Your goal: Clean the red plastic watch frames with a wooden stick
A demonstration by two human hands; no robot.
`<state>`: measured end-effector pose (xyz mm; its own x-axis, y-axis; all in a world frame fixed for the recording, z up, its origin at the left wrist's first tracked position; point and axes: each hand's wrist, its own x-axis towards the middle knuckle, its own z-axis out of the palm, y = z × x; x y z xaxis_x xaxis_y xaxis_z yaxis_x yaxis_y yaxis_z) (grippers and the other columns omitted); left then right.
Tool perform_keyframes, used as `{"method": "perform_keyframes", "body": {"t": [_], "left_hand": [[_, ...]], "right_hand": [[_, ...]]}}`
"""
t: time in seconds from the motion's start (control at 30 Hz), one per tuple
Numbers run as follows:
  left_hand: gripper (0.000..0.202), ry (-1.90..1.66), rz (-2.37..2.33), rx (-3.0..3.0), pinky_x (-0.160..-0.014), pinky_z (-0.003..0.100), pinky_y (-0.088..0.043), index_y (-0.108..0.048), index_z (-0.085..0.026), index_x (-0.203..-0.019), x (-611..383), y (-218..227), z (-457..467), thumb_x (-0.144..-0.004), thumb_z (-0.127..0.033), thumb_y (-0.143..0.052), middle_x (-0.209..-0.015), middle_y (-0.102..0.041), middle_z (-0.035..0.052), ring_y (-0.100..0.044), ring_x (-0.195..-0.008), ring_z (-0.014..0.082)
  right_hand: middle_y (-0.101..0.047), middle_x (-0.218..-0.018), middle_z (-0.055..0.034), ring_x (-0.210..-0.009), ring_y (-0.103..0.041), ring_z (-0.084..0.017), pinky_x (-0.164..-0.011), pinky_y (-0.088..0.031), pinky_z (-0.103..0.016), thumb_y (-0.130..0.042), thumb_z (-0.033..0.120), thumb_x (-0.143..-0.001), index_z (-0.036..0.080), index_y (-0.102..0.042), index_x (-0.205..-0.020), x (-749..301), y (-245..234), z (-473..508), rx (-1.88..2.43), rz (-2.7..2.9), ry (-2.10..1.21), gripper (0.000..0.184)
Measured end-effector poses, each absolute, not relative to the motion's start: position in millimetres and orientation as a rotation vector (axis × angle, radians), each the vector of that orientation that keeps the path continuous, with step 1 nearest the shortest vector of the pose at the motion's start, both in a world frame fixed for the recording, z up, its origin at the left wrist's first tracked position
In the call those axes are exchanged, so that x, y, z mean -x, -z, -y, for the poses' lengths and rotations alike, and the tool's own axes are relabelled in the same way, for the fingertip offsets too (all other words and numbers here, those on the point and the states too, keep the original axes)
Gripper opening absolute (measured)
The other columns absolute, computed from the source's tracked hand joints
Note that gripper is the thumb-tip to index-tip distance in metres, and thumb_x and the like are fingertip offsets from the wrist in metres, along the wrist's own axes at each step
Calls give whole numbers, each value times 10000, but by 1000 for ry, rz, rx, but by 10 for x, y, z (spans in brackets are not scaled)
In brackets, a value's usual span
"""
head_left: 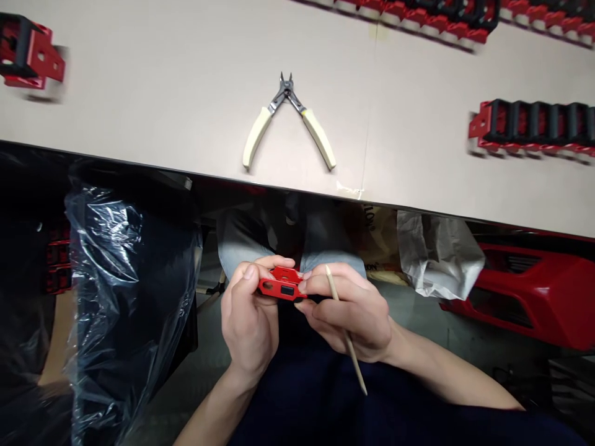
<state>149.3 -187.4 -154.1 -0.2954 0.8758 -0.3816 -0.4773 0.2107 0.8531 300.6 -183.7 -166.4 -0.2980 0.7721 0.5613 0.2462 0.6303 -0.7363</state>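
Observation:
Between my two hands, over my lap and below the table edge, is a red plastic part [277,288] with a dark insert and a round hole at its left end. My left hand [248,310] grips its left end between thumb and fingers. With thumb and fingertips, my right hand [351,306] pinches the right end. A thin pale wooden stick [354,356], pointed at both ends, is also held among the fingers of my right hand. Side cutters [287,93] with cream handles lie spread on the table, jaws pointing away from me.
On the pale table [186,80], a row of red and black parts [534,127] stands at right, with more rows [418,15] at the back. One red-black part [32,52] sits far left. Below are a plastic-lined bin [121,297], a white bag [437,254] and a red object [543,297].

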Motion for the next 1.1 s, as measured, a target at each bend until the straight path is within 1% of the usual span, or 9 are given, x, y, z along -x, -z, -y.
{"method": "perform_keyframes", "body": {"t": [0.1, 0.27, 0.4, 0.47, 0.53, 0.63, 0.73, 0.9, 1.1], "left_hand": [[377, -1446, -1243, -505, -829, 237, -639, -767, -210, -741, -1476, 1538, 1903, -1055, -286, -573, -950, -847, 33, -771, -829, 158], [330, -1506, -1246, -629, -919, 276, -635, -797, -220, -837, -1465, 1563, 1964, -1071, -323, -588, -1018, -849, 35, -777, -1011, 192], [316, -1533, -1189, -667, -924, 280, -646, -809, -223, -884, -1458, 1599, 1978, -1083, -337, -592, -1062, -845, 24, -785, -981, 175], [290, -1557, -1153, -679, -921, 266, -651, -818, -219, -924, -1459, 1609, 1984, -1083, -324, -599, -1077, -847, 26, -791, -1009, 170], [237, -1590, -1126, -682, -929, 262, -652, -827, -220, -1026, -1465, 1609, 1994, -1077, -294, -608, -1090, -856, 35, -801, -1043, 173], [245, -1612, -1081, -662, -885, 249, -660, -800, -245, -1214, -1472, 1601, 2012, -1074, -253, -598, -1132, -864, 45, -827, -975, 167], [282, -1591, -1073, -675, -847, 246, -663, -776, -277, -1287, -1459, 1607, 2017, -1092, -272, -573, -1169, -860, 40, -833, -937, 165], [308, -1510, -1143, -835, -989, 316, -631, -789, -313, -1293, -1395, 1673, 2025, -1123, -404, -548, -1177, -858, 24, -809, -1092, 197], [332, -1372, -1203, -859, -1127, 407, -550, -768, -288, -1357, -1335, 1726, 2099, -1132, -365, -536, -1266, -836, 64, -769, -1207, 239]], "right_hand": [[-802, -1008, -110, -989, -768, -247, -827, -720, -408, -711, 1, -942, 195, -658, -930, -3024, 1697, 1829, 793, 1824, -659, 202], [-816, -1013, -107, -1031, -786, -273, -829, -745, -442, -714, -8, -934, 206, -680, -946, -3046, 1711, 1839, 814, 1834, -635, 216], [-819, -1012, -106, -1095, -788, -283, -865, -746, -411, -716, -6, -940, 181, -687, -907, -3053, 1704, 1842, 816, 1870, -599, 193], [-825, -1035, -112, -1149, -786, -301, -902, -746, -433, -709, -19, -937, 173, -691, -909, -3061, 1706, 1836, 797, 1879, -581, 195], [-830, -1064, -119, -1183, -785, -315, -928, -745, -476, -689, -32, -940, 173, -693, -921, -3073, 1706, 1830, 777, 1886, -573, 207], [-840, -1089, -125, -1194, -789, -322, -941, -743, -520, -664, -41, -946, 183, -687, -923, -3085, 1699, 1823, 749, 1915, -569, 227], [-843, -1060, -123, -1166, -800, -314, -924, -745, -507, -667, -33, -944, 192, -678, -927, -3082, 1681, 1812, 757, 1918, -578, 226], [-814, -1036, -112, -980, -816, -248, -856, -728, -428, -717, 13, -924, 202, -646, -1020, -3055, 1639, 1771, 827, 1750, -709, 223], [-808, -1072, -97, -933, -789, -213, -825, -686, -362, -753, 37, -912, 229, -632, -1046, -3035, 1616, 1750, 904, 1677, -773, 263]]}}
